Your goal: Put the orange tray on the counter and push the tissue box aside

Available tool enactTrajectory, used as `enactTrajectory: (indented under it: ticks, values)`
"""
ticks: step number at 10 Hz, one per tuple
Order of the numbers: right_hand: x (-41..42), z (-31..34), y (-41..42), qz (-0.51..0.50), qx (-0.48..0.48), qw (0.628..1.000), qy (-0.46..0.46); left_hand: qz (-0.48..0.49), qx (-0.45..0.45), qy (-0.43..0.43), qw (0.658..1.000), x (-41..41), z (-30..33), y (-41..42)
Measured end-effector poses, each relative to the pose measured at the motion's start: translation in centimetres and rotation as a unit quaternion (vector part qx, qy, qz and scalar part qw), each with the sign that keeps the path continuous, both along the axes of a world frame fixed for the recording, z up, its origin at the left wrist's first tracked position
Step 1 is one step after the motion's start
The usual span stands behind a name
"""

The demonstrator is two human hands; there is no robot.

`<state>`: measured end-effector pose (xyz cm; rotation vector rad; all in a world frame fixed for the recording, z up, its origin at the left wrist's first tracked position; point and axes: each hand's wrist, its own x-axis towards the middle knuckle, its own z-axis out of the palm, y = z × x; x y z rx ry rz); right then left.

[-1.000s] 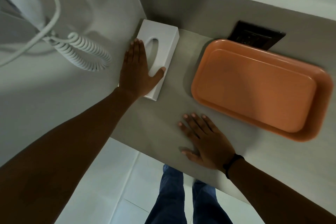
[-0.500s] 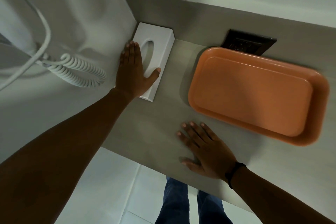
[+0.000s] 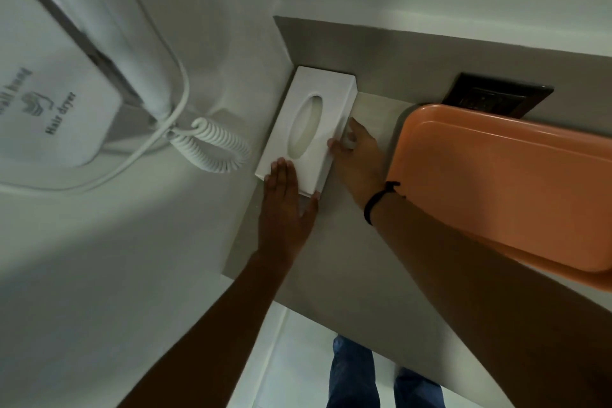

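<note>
While my hands press flat on the tissue box (image 3: pixel 306 129), it sits cornered.
Left hand (image 3: pixel 286 209) near end, right hand (image 3: pixel 359 156) beside the orange tray (image 3: pixel 503 189) on the counter (image 3: pixel 347 258).

Dim, soft shadows, blurred, warped edges

L hand (image 3: pixel 287 209) flat, fingers together, palm down, arm extended. R hand (image 3: pixel 356 156) w/ dark wristband, fingers curled; grip prob. loose, hard to tell.
</note>
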<state>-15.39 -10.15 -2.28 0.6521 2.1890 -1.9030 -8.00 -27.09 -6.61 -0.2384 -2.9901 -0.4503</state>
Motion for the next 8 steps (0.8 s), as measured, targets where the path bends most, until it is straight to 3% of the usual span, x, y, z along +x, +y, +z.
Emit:
enactTrajectory:
  ticks: [1, 6, 7, 8]
  values:
    - [-1.1, -0.9, -0.3, 0.004, -0.026, 0.999, -0.038, 0.006, 0.015, -0.006, 1.0, -0.1, -0.2, 0.0]
    - [-2.6, -1.8, -1.1, 0.021, -0.03, 0.999, -0.038, 0.023, 0.057, -0.026, 0.998, -0.6, -0.8, -0.7]
    - [-2.3, -0.1, -0.4, 0.031, -0.048, 0.998, -0.035, 0.013, 0.051, -0.017, 0.998, -0.2, -0.2, -0.4]
    - [0.7, 0.9, 0.3, 0.044, 0.001, 0.999, -0.021, -0.042, 0.04, 0.028, 0.998, -1.4, 0.9, 1.0]
